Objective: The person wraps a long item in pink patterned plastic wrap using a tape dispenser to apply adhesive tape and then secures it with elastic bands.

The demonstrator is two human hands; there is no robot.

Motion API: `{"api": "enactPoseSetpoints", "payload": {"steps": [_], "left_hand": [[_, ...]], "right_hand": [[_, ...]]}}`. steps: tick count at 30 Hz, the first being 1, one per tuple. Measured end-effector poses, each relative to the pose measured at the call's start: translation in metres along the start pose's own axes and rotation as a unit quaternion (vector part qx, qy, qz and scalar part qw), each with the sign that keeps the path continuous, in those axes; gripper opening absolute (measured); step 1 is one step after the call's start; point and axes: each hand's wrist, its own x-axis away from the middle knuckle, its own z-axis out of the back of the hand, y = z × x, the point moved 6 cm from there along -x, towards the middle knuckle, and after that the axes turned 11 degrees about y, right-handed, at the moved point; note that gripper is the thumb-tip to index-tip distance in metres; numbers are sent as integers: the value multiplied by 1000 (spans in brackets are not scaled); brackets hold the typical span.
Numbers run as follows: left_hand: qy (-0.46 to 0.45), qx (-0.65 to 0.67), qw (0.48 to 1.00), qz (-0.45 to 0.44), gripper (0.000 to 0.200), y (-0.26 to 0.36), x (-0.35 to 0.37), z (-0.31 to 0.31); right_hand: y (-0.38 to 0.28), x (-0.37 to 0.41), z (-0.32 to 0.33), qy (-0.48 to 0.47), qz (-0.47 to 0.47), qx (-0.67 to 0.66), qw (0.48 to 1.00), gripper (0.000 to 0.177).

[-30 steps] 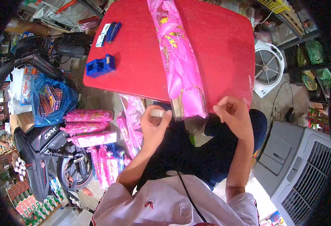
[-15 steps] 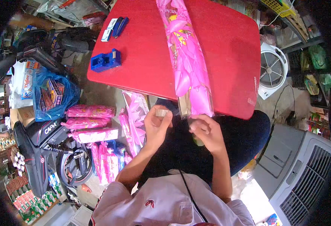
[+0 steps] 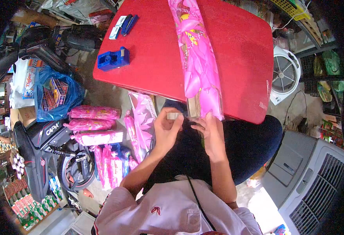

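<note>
A long pink artificial flower bundle [image 3: 201, 74] in clear plastic lies lengthwise on the red table [image 3: 240, 58], its lower end just over the near edge. Yellow bits and small white beads show through its upper part. My left hand [image 3: 166, 129] is closed around a small whitish roll [image 3: 174, 116] that looks like tape, left of the bundle's end. Curled fingers of my right hand [image 3: 211, 135] touch the bundle's lower end and appear to pinch the plastic wrapper there. A blue tape dispenser [image 3: 113, 58] stands at the table's left side.
A blue stapler [image 3: 129, 25] and small white boxes [image 3: 117, 27] lie at the table's far left. Pink packages [image 3: 93, 112] rest on the floor at left, near a motorbike [image 3: 43, 152]. A white fan [image 3: 284, 72] and grey air cooler [image 3: 309, 176] stand at right.
My right hand has moved slightly up and its fingers now meet the bundle's lower end. My left hand keeps the whitish roll. The view has shifted slightly.
</note>
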Motion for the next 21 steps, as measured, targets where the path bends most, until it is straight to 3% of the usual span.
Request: {"api": "enactPoseSetpoints", "payload": {"steps": [21], "left_hand": [[-75, 134, 975, 160, 28, -28, -3, -13]], "right_hand": [[-1, -2, 0, 6, 5, -1, 1000, 41]]}}
